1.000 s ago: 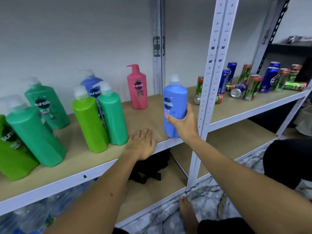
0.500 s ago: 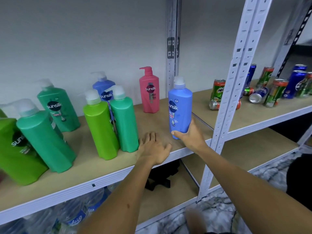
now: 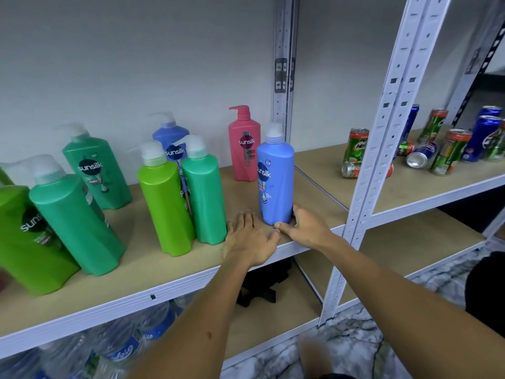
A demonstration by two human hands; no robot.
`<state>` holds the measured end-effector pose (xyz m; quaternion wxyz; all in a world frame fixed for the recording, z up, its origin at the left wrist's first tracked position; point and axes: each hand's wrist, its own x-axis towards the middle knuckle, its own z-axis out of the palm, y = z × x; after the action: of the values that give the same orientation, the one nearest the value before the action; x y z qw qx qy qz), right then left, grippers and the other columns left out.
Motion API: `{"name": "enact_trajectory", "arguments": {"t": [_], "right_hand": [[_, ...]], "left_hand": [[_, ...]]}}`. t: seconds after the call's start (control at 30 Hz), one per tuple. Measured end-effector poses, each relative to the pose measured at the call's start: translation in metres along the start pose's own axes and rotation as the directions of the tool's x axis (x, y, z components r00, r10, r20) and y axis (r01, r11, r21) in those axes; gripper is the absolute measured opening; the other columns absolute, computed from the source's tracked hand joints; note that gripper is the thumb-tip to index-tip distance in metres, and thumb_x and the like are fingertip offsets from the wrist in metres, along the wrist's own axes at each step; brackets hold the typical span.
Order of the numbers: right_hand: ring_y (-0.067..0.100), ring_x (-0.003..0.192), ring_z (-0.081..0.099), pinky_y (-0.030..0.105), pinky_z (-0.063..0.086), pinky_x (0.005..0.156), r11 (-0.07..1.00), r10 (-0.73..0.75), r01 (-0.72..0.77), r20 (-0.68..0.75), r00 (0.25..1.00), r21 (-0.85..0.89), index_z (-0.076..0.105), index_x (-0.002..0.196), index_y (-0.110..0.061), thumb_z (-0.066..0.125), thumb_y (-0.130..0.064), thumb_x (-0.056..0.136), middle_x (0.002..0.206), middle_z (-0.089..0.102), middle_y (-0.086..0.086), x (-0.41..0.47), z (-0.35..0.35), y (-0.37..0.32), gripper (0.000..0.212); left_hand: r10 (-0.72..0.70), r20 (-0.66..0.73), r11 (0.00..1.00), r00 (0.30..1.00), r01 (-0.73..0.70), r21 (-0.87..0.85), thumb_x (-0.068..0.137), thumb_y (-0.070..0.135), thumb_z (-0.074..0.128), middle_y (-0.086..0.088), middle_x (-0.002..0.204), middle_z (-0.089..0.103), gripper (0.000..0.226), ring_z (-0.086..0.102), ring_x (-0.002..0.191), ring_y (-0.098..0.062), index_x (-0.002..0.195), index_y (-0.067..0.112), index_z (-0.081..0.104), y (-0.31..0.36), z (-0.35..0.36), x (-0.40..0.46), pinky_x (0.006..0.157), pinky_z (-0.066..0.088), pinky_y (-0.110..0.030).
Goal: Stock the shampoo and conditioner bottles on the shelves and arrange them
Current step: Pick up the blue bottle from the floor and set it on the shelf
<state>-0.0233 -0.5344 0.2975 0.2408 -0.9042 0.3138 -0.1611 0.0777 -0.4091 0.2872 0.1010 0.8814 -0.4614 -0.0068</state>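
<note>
Blue, the bottle (image 3: 275, 184) stands upright near the shelf (image 3: 136, 269) front, its base gripped by the right hand (image 3: 306, 228), left hand (image 3: 250, 242) flat beside it; tidying the scattered bottles seemingly remains.

- I see a light blue bottle (image 3: 276, 181) with a white cap and a dark blue round logo patch, at the near edge of the tan shelf (image 3: 136, 269).
- Far behind it stands a pink bottle (image 3: 244, 149) with a pink pump.
- To the left I make out a lime green bottle (image 3: 164, 206) beside a teal green bottle (image 3: 205, 198), both with whitish caps.
- The shelf frame (image 3: 379, 149) is white.
- On the right, the cans (image 3: 448, 151) are green with red tops, others dark blue.
- The floor (image 3: 355, 346) has a grey-and-white marbled pattern.
</note>
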Motion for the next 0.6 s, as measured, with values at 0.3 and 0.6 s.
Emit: {"name": "enact_trajectory", "arguments": {"t": [0.3, 0.6], "right_hand": [[0.022, 0.099, 0.060, 0.036, 0.049, 0.085, 1.000, -0.025, 0.025, 0.075, 0.997, 0.000, 0.051, 0.124, -0.024, 0.055, -0.027, 0.087, 0.108, 0.065, -0.002, -0.0013, -0.0030, 0.0017, 0.037], [0.022, 0.105, 0.058, 0.034, 0.048, 0.087, 1.000, -0.014, 0.016, 0.062, 0.998, -0.027, 0.048, 0.133, -0.024, 0.054, -0.027, 0.089, 0.120, 0.063, -0.002, -0.0032, -0.0025, -0.0011, 0.045]], "left_hand": [[-0.004, 0.021, 1.000, 1.000, 0.004, -0.009, 0.093, 0.054, 0.025, -0.011, 0.158, 0.017, 0.076, 0.010, 0.146, -0.025, 0.149, 0.005, 0.017, -0.0001, -0.0010, -0.0001, 0.117, 0.011, -0.048], [-0.003, 0.012, 1.000, 1.000, 0.004, -0.008, 0.093, 0.054, 0.025, -0.011, 0.157, 0.019, 0.076, 0.011, 0.146, -0.025, 0.150, 0.005, 0.017, 0.0000, -0.0014, -0.0017, 0.117, 0.010, -0.047]]}}
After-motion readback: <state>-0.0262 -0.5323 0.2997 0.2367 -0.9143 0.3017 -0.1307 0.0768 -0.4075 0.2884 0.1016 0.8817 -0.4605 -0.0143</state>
